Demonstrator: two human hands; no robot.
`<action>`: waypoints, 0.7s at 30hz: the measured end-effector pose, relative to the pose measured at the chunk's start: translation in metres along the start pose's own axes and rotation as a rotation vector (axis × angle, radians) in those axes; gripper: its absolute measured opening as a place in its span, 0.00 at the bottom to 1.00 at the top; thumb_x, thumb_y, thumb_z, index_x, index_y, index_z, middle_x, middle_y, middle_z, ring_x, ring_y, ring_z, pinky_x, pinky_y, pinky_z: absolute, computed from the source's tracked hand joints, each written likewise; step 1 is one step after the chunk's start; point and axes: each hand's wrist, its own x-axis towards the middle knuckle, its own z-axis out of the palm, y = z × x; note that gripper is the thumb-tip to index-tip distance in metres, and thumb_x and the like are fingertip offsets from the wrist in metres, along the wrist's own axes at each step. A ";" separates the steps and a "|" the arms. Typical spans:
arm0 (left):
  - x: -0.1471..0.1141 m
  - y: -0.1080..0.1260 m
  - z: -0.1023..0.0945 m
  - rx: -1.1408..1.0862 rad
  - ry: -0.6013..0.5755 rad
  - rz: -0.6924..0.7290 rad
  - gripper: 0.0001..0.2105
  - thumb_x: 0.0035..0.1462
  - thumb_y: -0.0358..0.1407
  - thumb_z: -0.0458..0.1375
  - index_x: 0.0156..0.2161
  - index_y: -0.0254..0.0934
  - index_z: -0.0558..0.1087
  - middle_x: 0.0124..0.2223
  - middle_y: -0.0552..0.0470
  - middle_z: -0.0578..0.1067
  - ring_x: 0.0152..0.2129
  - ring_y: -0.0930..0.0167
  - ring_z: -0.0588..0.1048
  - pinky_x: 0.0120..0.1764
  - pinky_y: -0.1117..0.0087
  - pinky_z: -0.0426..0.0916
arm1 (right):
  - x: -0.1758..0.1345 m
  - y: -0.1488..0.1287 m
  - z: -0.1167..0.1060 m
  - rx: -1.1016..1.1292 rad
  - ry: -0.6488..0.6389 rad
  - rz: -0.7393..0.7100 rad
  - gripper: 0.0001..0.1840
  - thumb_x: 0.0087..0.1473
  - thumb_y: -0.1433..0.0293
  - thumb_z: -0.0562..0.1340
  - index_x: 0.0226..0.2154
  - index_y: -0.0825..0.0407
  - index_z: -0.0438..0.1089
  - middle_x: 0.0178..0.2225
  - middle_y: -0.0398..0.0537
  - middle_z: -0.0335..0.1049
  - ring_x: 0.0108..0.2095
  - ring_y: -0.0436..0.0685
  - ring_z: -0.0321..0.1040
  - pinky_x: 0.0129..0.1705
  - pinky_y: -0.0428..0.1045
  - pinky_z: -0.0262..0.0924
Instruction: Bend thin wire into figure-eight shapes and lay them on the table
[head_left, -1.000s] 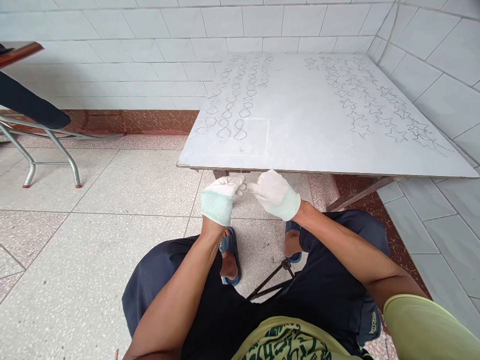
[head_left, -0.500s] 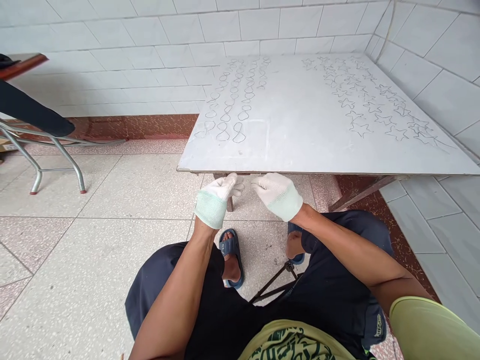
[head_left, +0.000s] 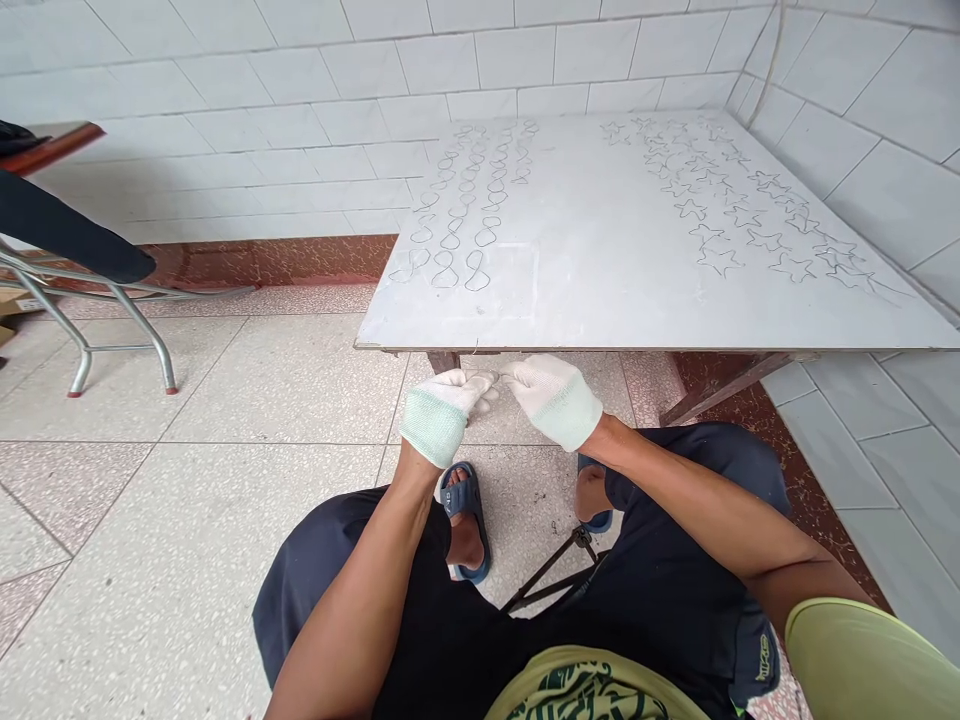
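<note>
My left hand (head_left: 452, 405), in a white knit glove with a mint cuff, is closed in a pinch just below the front edge of the table (head_left: 600, 320). Opposite it my right hand (head_left: 551, 393), gloved the same way, also pinches. Between the two sets of fingertips runs a thin wire (head_left: 496, 376), with a curved end rising near the table edge; its full shape is too fine to make out. On the tabletop lie rows of figure-eight wire shapes (head_left: 477, 270) at the left and many star-shaped wires (head_left: 718, 262) at the right.
White tiled wall (head_left: 300, 110) borders the table behind and at the right. At the left stands a metal-legged folding chair (head_left: 86, 345) beside a brown tabletop (head_left: 60, 145). Dark folding stool legs (head_left: 551, 570) stand between my sandalled feet on the speckled floor.
My hands have come closer together, the left one shifting right and slightly down. The wire now shows more clearly between the fingertips. The shapes on the table have stayed put.
</note>
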 end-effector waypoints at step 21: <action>-0.008 0.004 0.012 0.108 0.137 0.192 0.27 0.64 0.61 0.57 0.30 0.38 0.74 0.24 0.52 0.74 0.20 0.70 0.72 0.30 0.66 0.67 | -0.004 -0.023 -0.015 0.321 -0.055 0.149 0.20 0.66 0.74 0.58 0.21 0.51 0.68 0.27 0.40 0.72 0.31 0.51 0.64 0.36 0.48 0.50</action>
